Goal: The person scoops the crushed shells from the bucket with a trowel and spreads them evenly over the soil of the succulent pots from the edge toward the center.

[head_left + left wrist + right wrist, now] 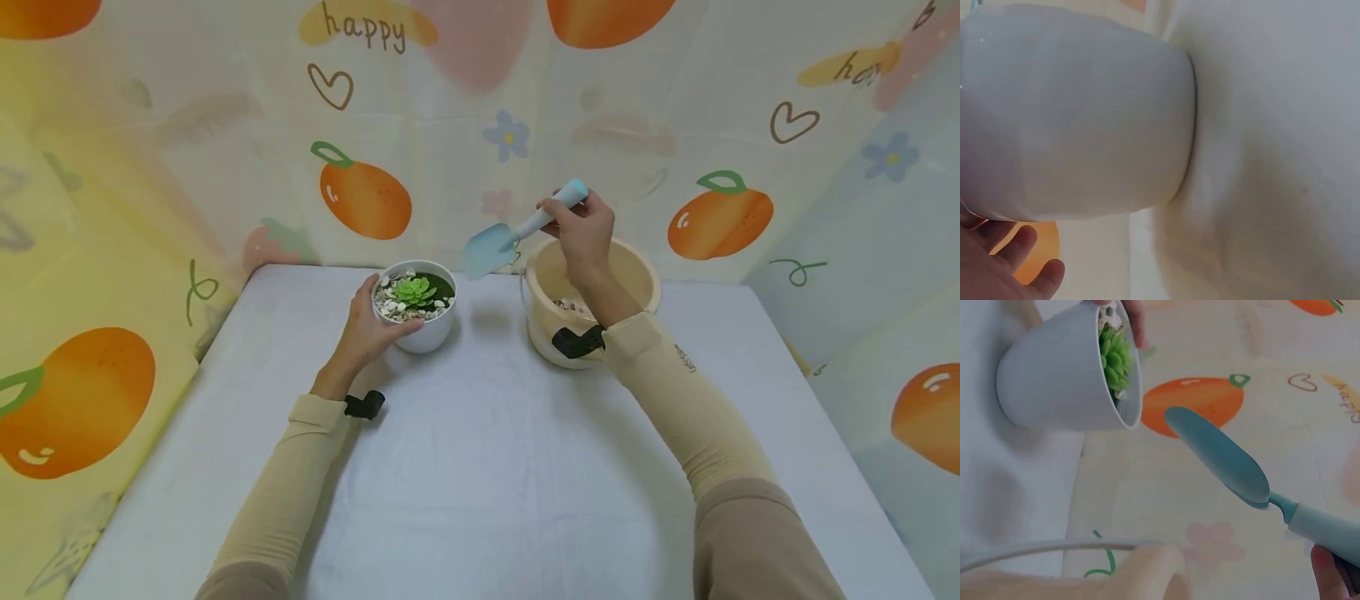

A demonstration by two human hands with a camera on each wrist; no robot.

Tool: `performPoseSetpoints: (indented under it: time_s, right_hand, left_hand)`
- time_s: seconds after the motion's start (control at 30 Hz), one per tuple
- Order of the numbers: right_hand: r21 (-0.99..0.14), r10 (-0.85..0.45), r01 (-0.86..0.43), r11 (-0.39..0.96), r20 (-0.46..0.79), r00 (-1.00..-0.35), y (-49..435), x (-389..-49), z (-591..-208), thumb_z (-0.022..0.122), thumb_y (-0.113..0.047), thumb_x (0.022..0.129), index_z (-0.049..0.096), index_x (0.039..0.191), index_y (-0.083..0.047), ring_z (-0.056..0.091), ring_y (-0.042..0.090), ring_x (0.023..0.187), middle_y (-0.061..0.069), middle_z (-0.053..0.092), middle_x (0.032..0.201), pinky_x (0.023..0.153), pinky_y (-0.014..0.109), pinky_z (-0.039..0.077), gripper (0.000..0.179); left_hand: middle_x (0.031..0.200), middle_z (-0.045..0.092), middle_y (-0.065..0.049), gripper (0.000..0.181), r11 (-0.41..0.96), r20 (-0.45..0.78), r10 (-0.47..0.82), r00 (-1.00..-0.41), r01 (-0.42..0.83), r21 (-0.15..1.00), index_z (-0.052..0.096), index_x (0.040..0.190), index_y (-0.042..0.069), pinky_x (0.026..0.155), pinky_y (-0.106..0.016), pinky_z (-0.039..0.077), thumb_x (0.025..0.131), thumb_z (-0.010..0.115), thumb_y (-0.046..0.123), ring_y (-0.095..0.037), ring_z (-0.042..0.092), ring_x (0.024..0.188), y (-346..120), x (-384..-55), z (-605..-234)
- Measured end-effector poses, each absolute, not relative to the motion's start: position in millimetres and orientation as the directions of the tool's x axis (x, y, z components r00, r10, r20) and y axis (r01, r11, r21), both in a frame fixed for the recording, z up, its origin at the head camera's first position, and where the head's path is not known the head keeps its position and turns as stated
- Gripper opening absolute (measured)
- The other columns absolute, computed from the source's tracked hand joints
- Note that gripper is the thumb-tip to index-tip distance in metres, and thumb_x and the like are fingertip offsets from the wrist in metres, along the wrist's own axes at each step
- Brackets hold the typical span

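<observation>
Right hand (588, 240) grips trowel (492, 248) — left hand (363, 327) holds flowerpot (431, 337).

Fruit-printed backdrop (446, 142) behind white tabletop (480, 442)

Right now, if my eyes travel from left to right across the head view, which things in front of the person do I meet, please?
Left hand, white pot, light-blue trowel blade, beige bucket.

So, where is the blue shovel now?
In the head view, the shovel is in the right hand, just right of centre, its blade between white pot and beige bucket.
</observation>
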State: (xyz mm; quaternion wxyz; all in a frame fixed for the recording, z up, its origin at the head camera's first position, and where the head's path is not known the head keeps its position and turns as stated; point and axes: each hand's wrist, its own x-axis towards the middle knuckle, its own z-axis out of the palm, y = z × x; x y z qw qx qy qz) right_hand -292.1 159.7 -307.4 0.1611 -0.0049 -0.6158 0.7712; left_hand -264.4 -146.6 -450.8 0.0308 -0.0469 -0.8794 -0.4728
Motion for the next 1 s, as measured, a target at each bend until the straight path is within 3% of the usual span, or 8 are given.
performPoseSetpoints:
  time_s: [0.23, 0.47, 0.7, 1.0]
  right_hand:
    - [-0.929, 0.282, -0.266, -0.256, 0.191, -0.940, 178.5, -288.2, -305.3, 0.067, 0.000, 0.086, 0.062, 0.093, 0.000, 0.072, 0.018, 0.078, 0.005, 0.068, 0.079, 0.074, 0.029, 0.060, 0.009]
    - [-0.928, 0.324, -0.295, -0.230, 0.212, -0.922, 196.7, -284.7, -303.8, 0.066, -0.001, 0.087, 0.062, 0.094, -0.001, 0.072, 0.016, 0.073, 0.004, 0.069, 0.078, 0.072, 0.027, 0.060, 0.008]
    - [-0.928, 0.339, -0.286, -0.238, 0.197, -0.920, 213.0, -279.7, -300.0, 0.067, -0.002, 0.088, 0.063, 0.092, -0.005, 0.073, 0.020, 0.079, 0.006, 0.069, 0.081, 0.072, 0.027, 0.059, 0.007]
    - [-0.919, 0.355, -0.286, -0.272, 0.180, -0.918, 234.6, -275.5, -300.1, 0.066, -0.001, 0.088, 0.061, 0.091, -0.003, 0.073, 0.020, 0.076, 0.007, 0.070, 0.078, 0.071, 0.027, 0.059, 0.006]
  left_hand:
    - [0.153, 0.028, -0.022, 0.111, 0.589, 0.145, 0.079, -0.986, 0.164, 0.791, 0.018, 0.153, 0.002, 0.114, -0.060, 0.026, 0.071, 0.083, 0.039, -0.037, 0.025, 0.141, -150.1, -264.7, -445.8]
    - [0.150, 0.032, -0.020, 0.106, 0.607, 0.215, 0.074, -0.974, 0.215, 0.765, 0.026, 0.148, 0.001, 0.111, -0.061, 0.027, 0.069, 0.086, 0.038, -0.036, 0.028, 0.138, -149.4, -262.5, -439.0]
    - [0.156, 0.026, -0.016, 0.106, 0.623, 0.232, 0.091, -0.968, 0.237, 0.745, 0.024, 0.150, 0.007, 0.112, -0.062, 0.026, 0.071, 0.084, 0.043, -0.035, 0.025, 0.141, -145.3, -264.4, -423.1]
    - [0.159, 0.019, -0.013, 0.108, 0.580, 0.248, 0.134, -0.959, 0.279, 0.765, 0.020, 0.153, 0.011, 0.112, -0.063, 0.027, 0.072, 0.084, 0.044, -0.035, 0.023, 0.143, -122.2, -268.3, -407.5]
